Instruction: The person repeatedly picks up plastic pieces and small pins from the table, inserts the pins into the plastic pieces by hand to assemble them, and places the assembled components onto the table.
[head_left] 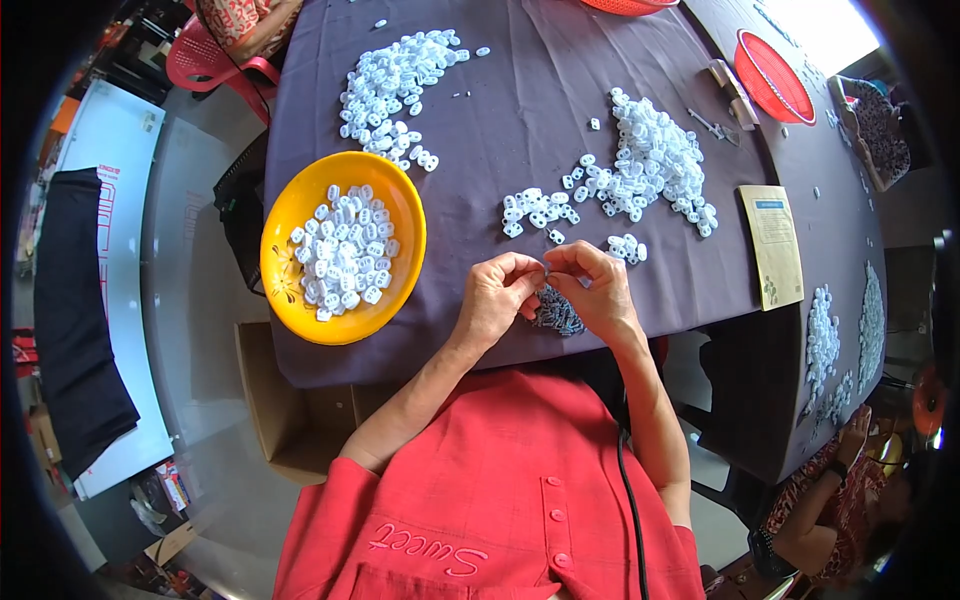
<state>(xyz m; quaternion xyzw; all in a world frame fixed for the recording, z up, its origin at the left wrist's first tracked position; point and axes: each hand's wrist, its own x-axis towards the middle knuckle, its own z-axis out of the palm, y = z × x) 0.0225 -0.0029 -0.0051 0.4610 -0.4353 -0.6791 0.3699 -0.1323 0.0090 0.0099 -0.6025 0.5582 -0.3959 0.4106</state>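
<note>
Pinching close together at the edge of a dark-covered table (470,120), a worker's left hand (495,290) and right hand (600,293) meet, thumbs to fingertips, around a small grey piece (546,268) whose exact form the fingers hide. Both grips are narrow, probably because so slight a thing leaves room for fingertips only; whether each hand holds a separate part cannot be told. Below the hands, a mound of blue-grey pieces (558,314) sits by the table edge, likely to spare the arms a long reach. Just beyond the right hand lies a cluster of white two-holed pieces (627,248), apart from a larger white heap (655,160), perhaps for the same reason. At left, a yellow bowl (411,270) holds more white pieces (350,250), its raised wall seemingly keeping them from mixing with another white heap (395,85) farther back. A tan packet (772,250) lies well to the right.
</note>
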